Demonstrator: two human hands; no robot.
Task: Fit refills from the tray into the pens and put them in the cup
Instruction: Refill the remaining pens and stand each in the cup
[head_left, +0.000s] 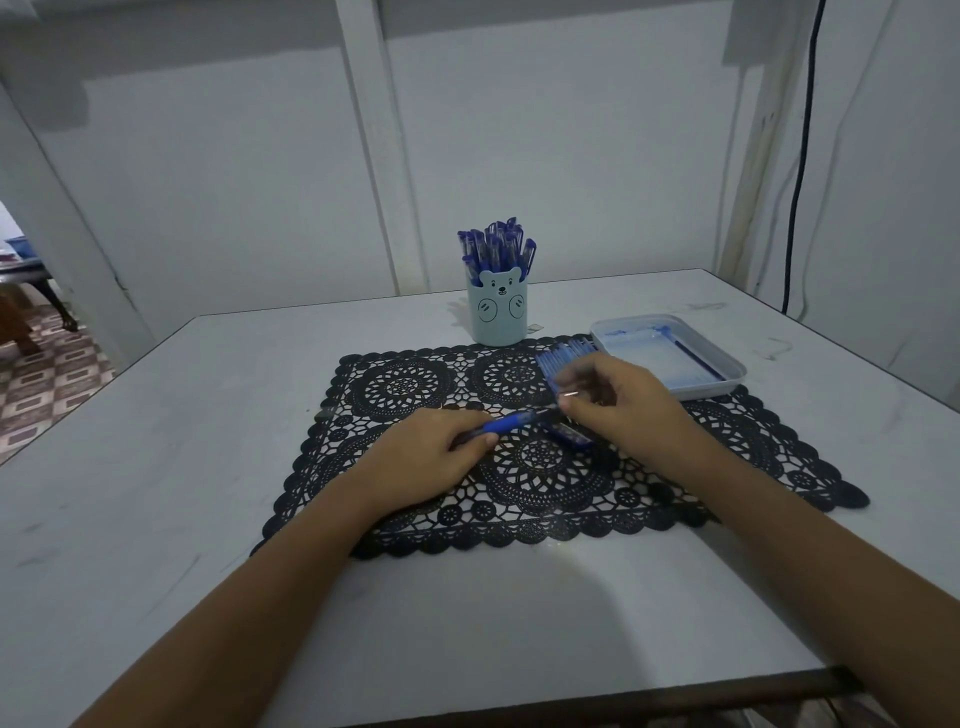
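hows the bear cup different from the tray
The cup is tall and round with a bear face; the tray is low and rectangular. The cup is packed with upright blue pens; the tray shows just one dark refill. Both are pale blue.

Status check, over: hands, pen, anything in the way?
Left hand grips pen, right hand pinches its front end. One refill in tray. Cup well filled. Nothing blocking cup.
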